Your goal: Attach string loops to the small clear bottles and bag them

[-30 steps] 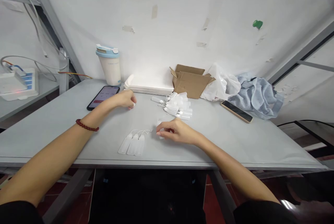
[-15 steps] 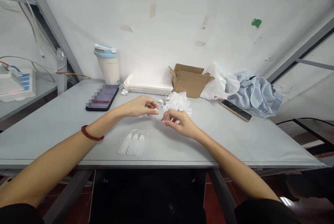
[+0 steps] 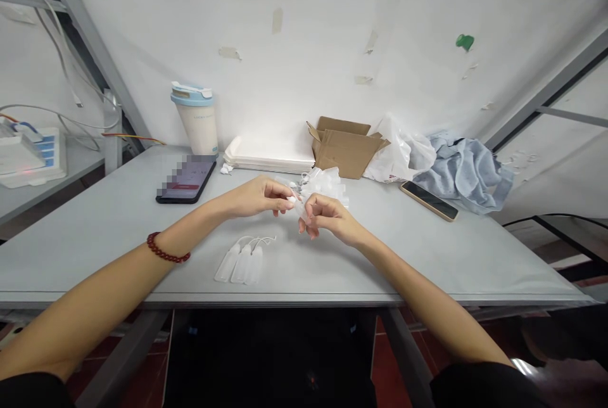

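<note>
My left hand (image 3: pixel 270 196) is closed in a pinch at the top end of a small translucent plastic tag (image 3: pixel 299 207). On the other side, my right hand (image 3: pixel 332 215) pinches the tag's lower end, its fingers partly covering it. Three similar frosted tags with white string loops (image 3: pixel 240 262) lie side by side near the table's front edge, below my left hand. Just beyond both hands is a loose pile of more such tags (image 3: pixel 327 185), partly hidden by my fingers.
On the grey table (image 3: pixel 408 268) stand a lidded paper cup (image 3: pixel 197 126) and a cardboard box (image 3: pixel 346 151). A dark phone (image 3: pixel 186 180), a stack of white sheets (image 3: pixel 270 158), a white plastic bag (image 3: pixel 396 154), a second phone (image 3: pixel 430 201) and blue cloth (image 3: pixel 465 170) lie around.
My right hand has moved slightly up and now grips the tag's lower end, which shows between both hands. The left hand has shifted slightly right. The three laid-out tags have not moved.
</note>
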### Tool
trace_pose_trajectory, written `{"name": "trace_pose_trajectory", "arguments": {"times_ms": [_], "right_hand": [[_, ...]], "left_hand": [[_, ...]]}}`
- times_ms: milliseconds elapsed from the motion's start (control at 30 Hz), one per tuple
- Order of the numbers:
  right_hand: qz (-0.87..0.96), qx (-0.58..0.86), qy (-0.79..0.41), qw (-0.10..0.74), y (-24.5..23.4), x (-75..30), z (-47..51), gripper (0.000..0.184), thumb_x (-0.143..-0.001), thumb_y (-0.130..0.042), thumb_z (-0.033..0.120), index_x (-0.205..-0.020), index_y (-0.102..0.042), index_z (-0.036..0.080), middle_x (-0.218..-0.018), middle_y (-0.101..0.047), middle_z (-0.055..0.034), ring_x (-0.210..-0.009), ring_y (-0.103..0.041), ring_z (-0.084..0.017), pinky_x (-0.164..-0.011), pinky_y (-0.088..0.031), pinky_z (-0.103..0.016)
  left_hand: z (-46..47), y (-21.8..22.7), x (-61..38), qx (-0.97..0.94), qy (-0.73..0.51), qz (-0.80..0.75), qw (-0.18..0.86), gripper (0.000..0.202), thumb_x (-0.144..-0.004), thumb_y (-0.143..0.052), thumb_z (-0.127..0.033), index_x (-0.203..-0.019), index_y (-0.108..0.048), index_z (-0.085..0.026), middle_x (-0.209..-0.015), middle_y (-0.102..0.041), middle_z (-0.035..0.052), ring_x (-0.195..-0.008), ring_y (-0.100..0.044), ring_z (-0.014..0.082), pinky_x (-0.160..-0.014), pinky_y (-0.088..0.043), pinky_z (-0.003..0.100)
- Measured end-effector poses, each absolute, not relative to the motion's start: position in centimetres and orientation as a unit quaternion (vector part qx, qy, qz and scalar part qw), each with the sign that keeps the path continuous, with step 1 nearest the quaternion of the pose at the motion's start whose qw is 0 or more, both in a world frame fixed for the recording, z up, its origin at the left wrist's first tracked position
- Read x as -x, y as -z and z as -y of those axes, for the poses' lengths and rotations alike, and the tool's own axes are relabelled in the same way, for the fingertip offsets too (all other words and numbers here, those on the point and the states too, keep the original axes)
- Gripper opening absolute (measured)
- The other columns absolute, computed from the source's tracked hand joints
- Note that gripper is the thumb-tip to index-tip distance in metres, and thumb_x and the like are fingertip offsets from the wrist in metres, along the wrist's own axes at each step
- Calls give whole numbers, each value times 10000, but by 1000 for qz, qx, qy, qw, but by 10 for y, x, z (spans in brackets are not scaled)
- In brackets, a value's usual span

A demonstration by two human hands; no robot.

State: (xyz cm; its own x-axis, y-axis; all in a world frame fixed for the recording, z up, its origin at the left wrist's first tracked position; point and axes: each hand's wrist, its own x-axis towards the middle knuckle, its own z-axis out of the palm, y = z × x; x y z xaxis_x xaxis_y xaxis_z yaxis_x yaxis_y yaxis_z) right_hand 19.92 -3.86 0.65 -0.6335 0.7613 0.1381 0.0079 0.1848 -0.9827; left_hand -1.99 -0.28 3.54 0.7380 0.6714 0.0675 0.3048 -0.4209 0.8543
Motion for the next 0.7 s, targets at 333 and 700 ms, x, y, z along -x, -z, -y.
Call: {"name": "trace_pose_trajectory", "arguments": {"times_ms": [333,700], "right_hand": [[652,312,-601,342,-5,-200,38,260,-867,-544,410,-870,-350,236,-586,-505,81,-464,-378,-62,-471,-292,-197],[587,316,-659,348,-9,-199,39,296,-859,-558,451,-846,-357,233,-588,-460,79,-459,-330,-50,-474,-251,-195]], "left_hand": [[8,-33,14,-821,-206,-282,451,322,-842,-572,-374,-639,-625,-129,-607,-567,0,-604,-515,104,-606,-424,219],[16,-28,9,-822,-295,-298,384,242,-829,-598,-364,-782,-722,-162,-841,-671,46,-732,-592,144,-641,-475,243]]}}
